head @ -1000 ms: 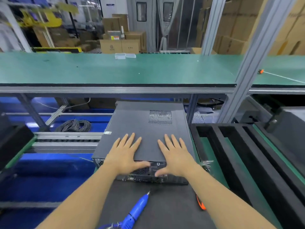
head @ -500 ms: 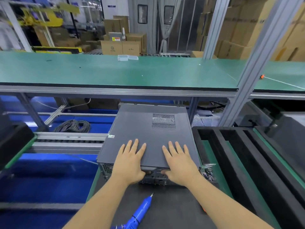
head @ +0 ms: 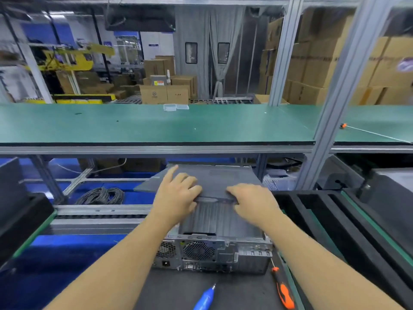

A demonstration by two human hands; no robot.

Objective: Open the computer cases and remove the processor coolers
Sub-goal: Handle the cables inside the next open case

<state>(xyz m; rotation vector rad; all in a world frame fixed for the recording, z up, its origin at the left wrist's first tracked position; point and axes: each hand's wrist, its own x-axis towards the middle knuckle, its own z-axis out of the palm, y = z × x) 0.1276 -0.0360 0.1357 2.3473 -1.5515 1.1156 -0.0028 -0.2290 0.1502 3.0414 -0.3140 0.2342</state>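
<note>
Both hands have gone from lying flat on the lid to gripping its near edge: the left hand and right hand curl over the cover panel, now slid away and raised off the computer case on the dark surface. In this head view the inside is blurred; the cooler cannot be made out. The case is nearly open.

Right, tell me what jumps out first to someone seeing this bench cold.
First, the two bare hands in the middle: the left hand and right hand grip the near edge of the dark cover, lifted above the computer case. In front of the case lie a blue electric screwdriver and, to its right, an orange-handled screwdriver. Behind runs a long green bench.
</note>
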